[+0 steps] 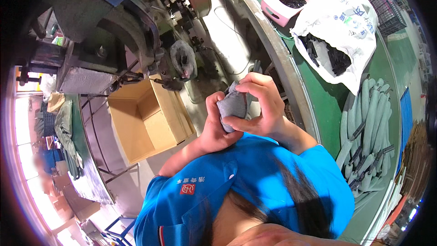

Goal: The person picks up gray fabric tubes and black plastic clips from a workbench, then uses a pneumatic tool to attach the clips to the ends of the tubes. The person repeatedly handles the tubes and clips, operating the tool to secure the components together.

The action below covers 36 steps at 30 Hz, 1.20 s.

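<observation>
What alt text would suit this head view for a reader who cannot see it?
Both bare hands, left hand and right hand, grip a small grey fabric piece at chest height. An open cardboard box stands below; grey sleeves lie on a green table.

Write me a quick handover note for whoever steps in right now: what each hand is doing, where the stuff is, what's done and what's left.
Left hand: wrapped around the lower part of the small grey fabric piece, held at chest height.
Right hand: fingers pinching the top and side of the same piece.
Things: row of pale green fabric sleeves with black clips lies on the green table at the right; white plastic bag of black parts and pink tub of black parts sit further along it; open cardboard box on the floor at the left.
Done: one piece in hand.
Left: cannot tell how many pieces remain.
</observation>
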{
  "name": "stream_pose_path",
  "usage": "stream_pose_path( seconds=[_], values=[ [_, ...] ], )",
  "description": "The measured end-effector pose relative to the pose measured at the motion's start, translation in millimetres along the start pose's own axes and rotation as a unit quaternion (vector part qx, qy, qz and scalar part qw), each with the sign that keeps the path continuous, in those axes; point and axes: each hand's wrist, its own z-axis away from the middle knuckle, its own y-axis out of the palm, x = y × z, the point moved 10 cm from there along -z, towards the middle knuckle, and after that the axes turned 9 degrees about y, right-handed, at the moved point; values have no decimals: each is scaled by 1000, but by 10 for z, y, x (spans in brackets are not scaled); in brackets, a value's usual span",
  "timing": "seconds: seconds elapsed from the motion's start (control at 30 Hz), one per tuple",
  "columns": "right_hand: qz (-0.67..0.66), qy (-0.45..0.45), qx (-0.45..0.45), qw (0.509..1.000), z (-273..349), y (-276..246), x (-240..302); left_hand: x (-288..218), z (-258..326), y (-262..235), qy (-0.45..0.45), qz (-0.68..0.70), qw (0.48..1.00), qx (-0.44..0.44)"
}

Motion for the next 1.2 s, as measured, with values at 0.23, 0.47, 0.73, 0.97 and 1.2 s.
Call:
stream_pose_path(
  seconds=[0.23, 0.47, 0.73, 0.97, 1.2],
  values=[
    [53, -24, -81, 995, 44, -68, -6, -58, -10, 57, 34, -79, 996, 4],
    [-5, 22, -102, 995, 269, -108, -183, -145, -13, 181, 35, -129, 990, 38],
    [-426, 147, -34, 892, 383, 230, -449, -292, 16, 96, 115, -142, 983, -3],
    [-321, 87, 33, 942, 294, 271, -353, -244, 86, 34, 85, -149, 985, -5],
    [-292, 78, 20, 953, 317, 260, -239, -276, 140, 29, 111, -96, 989, -30]
  ],
)
